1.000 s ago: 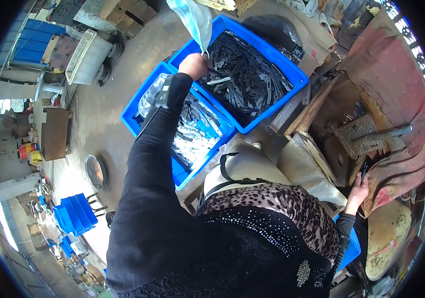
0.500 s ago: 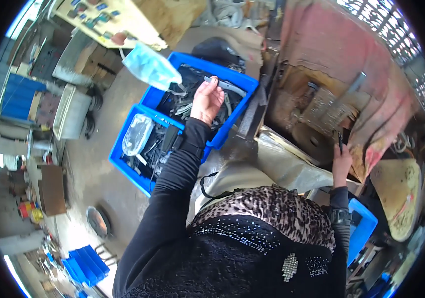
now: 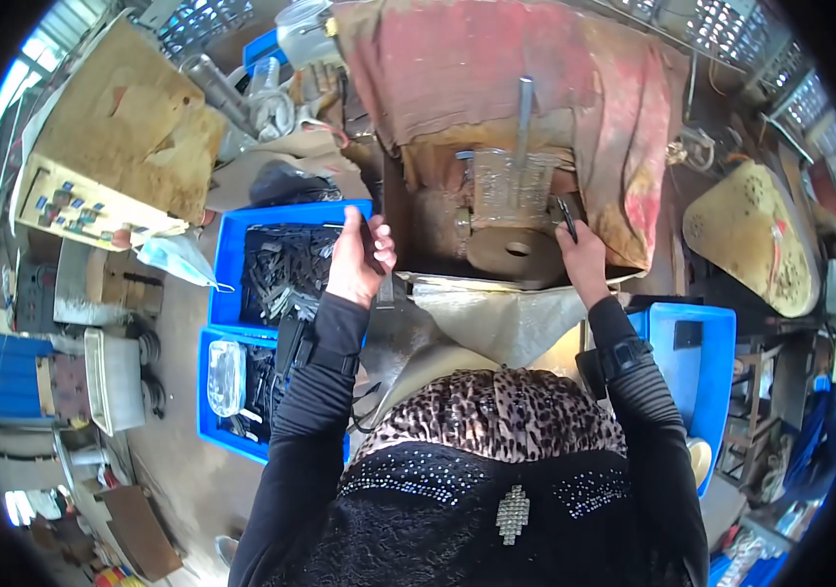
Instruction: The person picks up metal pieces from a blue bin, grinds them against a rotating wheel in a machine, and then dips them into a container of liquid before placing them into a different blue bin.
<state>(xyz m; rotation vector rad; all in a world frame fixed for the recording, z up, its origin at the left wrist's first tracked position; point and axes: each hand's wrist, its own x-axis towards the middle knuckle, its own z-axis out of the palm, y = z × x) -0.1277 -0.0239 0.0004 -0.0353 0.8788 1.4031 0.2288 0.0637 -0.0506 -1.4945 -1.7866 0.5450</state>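
Right hand [image 3: 584, 258] is grasping a slim black piece [image 3: 566, 217] near the right edge of the wheel enclosure [image 3: 430, 217], apparently a positioning step calling next for steady control, while left hand [image 3: 356, 266], contents indeterminable, is hovering near the far right corner of the blue bin [image 3: 291, 213].

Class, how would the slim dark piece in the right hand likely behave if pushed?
The slim dark piece is probably stiff, jutting from the right hand without visible sag. Looking thin, it is likely light. Being long, it might swivel when pushed at one end.
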